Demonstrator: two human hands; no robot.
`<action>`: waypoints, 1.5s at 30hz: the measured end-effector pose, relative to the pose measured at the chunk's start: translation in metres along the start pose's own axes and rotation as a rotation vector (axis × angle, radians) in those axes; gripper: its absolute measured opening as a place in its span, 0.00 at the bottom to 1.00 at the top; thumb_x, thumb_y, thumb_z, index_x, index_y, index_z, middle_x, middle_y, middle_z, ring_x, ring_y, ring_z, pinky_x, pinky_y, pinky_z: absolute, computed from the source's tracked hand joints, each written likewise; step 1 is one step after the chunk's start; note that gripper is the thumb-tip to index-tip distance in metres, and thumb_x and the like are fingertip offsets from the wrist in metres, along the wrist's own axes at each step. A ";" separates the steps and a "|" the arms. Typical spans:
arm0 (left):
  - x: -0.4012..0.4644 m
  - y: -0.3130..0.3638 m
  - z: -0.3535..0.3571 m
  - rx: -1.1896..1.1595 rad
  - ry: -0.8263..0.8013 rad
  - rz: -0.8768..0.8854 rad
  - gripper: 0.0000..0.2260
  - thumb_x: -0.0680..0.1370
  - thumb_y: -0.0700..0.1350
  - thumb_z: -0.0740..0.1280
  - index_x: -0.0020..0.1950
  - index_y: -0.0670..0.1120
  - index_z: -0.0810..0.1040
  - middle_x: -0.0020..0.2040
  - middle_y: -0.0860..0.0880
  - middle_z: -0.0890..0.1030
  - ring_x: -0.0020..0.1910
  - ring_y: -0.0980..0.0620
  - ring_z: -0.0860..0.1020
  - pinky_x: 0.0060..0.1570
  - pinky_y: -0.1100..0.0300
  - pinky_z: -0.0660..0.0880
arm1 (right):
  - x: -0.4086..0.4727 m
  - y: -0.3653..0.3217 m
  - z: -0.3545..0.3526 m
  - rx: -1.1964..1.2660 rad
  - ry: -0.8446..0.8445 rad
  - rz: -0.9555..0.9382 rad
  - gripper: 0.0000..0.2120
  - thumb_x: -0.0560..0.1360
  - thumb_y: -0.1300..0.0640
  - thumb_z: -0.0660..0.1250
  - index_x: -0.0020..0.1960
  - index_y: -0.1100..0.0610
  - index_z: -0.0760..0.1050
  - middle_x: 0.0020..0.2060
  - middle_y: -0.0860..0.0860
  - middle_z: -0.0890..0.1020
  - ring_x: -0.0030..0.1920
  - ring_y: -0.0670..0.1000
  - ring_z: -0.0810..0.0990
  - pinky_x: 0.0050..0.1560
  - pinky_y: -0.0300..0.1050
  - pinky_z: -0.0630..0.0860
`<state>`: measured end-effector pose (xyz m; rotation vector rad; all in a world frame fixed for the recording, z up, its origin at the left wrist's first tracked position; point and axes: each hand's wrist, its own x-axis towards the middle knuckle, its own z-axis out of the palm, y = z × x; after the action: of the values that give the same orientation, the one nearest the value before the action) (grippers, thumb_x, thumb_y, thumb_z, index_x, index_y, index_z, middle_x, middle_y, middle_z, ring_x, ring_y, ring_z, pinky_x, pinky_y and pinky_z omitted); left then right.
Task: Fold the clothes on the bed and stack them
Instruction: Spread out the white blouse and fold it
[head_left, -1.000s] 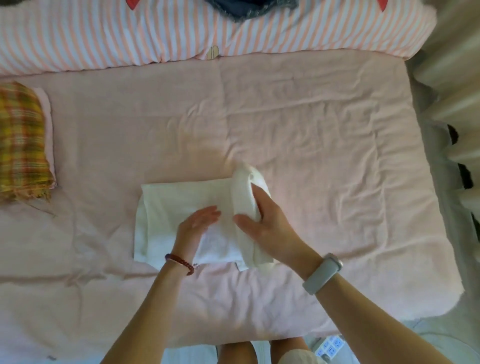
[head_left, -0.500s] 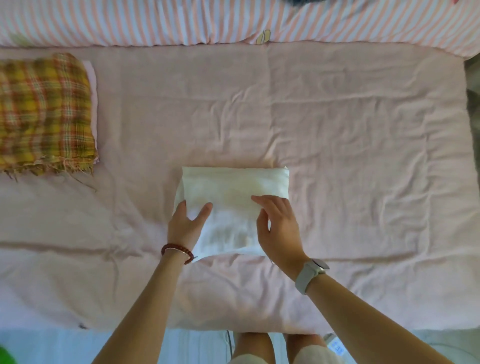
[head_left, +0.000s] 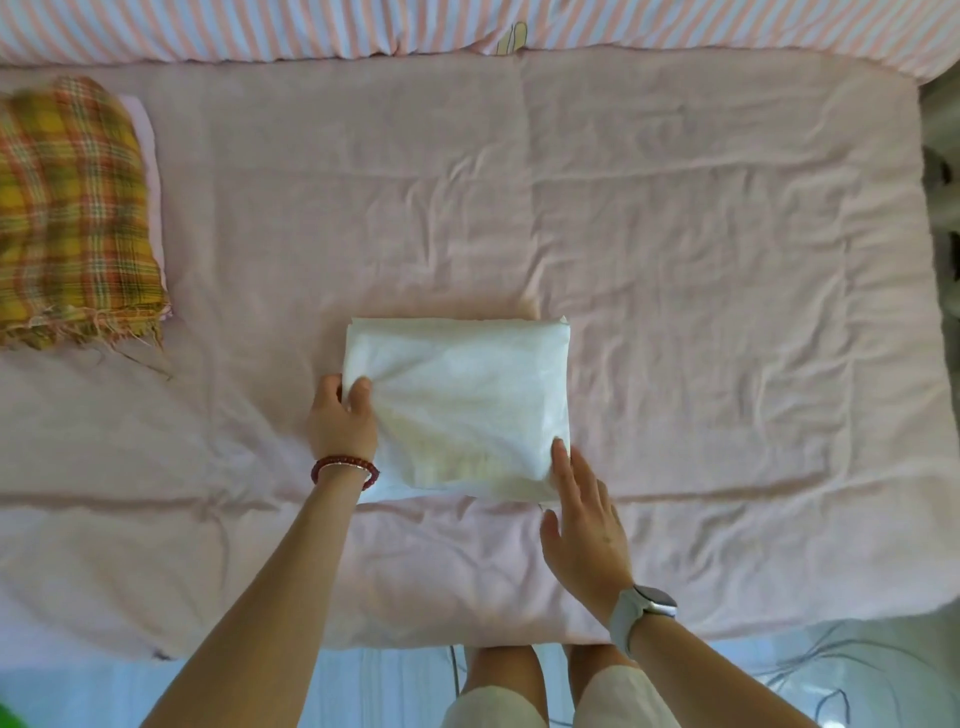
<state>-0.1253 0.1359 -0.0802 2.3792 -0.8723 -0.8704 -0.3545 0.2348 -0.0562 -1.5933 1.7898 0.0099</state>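
A white garment (head_left: 462, 400), folded into a neat rectangle, lies near the front middle of the pink bed (head_left: 675, 260). My left hand (head_left: 340, 421) grips its left edge, thumb on top and fingers tucked under the cloth. My right hand (head_left: 584, 519) is flat with straight fingers, its fingertips touching the garment's front right corner. At the far left a folded yellow and red plaid cloth (head_left: 72, 208) rests on top of a folded pale pink piece (head_left: 148, 156).
A pink and white striped pillow or quilt (head_left: 260, 26) runs along the far side of the bed. The bed's front edge is just before my legs, with pale floor and thin cables (head_left: 810, 675) below. Something dark stands past the right edge.
The right part of the white garment was folded over to the left, making a compact rectangle. My left hand moved to its left edge and took hold; my right hand slid to the front right corner.
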 end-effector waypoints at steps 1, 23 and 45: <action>-0.002 0.004 0.001 0.018 0.034 0.011 0.08 0.78 0.41 0.61 0.51 0.36 0.72 0.45 0.39 0.75 0.42 0.44 0.71 0.38 0.58 0.62 | -0.001 -0.001 -0.003 -0.009 0.034 0.005 0.37 0.72 0.63 0.63 0.75 0.51 0.50 0.73 0.56 0.61 0.69 0.58 0.65 0.65 0.51 0.68; -0.001 0.000 0.006 0.189 -0.025 0.140 0.24 0.74 0.52 0.65 0.67 0.43 0.69 0.65 0.41 0.73 0.65 0.40 0.68 0.61 0.47 0.66 | 0.081 -0.019 -0.025 0.306 0.288 -0.052 0.23 0.77 0.58 0.62 0.71 0.57 0.64 0.67 0.55 0.69 0.66 0.55 0.67 0.65 0.50 0.67; -0.151 -0.027 -0.076 -0.301 -0.032 -0.130 0.14 0.76 0.42 0.67 0.32 0.43 0.68 0.28 0.50 0.67 0.27 0.54 0.64 0.27 0.64 0.62 | -0.037 -0.029 -0.049 0.751 0.027 0.245 0.08 0.74 0.60 0.63 0.53 0.53 0.70 0.39 0.46 0.77 0.37 0.44 0.76 0.25 0.30 0.69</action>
<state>-0.1520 0.2743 0.0174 2.1811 -0.5567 -1.0147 -0.3550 0.2371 0.0120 -0.8404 1.7068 -0.5095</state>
